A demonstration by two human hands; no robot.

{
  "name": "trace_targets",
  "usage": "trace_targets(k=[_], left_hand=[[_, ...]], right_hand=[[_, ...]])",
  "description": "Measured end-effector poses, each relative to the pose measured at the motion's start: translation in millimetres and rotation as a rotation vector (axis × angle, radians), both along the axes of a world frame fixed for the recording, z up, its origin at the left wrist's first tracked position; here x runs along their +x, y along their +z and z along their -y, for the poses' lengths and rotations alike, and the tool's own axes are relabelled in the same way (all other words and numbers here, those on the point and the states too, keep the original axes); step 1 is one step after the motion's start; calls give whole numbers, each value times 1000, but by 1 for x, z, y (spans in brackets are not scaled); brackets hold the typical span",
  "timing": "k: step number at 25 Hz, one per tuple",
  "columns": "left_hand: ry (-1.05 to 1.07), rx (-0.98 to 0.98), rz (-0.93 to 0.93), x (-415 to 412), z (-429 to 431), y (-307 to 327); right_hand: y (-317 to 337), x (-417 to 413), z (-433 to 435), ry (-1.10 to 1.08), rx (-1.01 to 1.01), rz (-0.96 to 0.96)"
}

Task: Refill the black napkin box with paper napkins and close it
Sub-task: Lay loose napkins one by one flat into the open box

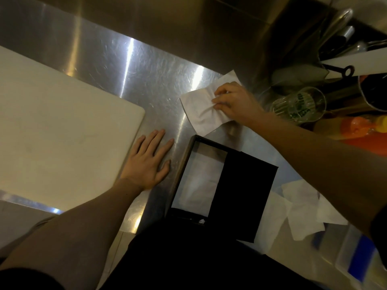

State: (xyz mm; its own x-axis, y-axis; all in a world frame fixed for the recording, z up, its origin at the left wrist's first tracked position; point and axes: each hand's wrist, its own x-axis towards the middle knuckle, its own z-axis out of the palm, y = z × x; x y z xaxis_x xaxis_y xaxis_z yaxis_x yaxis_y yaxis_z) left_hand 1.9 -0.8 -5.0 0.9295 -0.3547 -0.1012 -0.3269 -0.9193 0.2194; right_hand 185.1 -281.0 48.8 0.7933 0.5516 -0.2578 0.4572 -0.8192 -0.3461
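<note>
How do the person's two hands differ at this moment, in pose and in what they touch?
The left hand lies flat, fingers spread, palm down on the steel counter beside the white board; the right hand is curled, pinching a napkin. The left hand holds nothing; the right hand gathers paper. The left hand is nearer the body, the right hand reaches farther, beyond the black napkin box. Both are bare.

Left hand (146, 162) lies flat, fingers spread; right hand (232, 101) reaches forward, fingertips apparently pinched together
</note>
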Motion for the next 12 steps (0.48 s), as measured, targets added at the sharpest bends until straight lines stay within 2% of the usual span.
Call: trace_targets(k=[5, 12], left_hand=[[8, 3, -34, 2, -1, 0], [19, -45, -11, 0, 0, 1]], right_hand=[[-3, -8, 5, -86, 23, 2], [19, -34, 4, -401, 267, 117]])
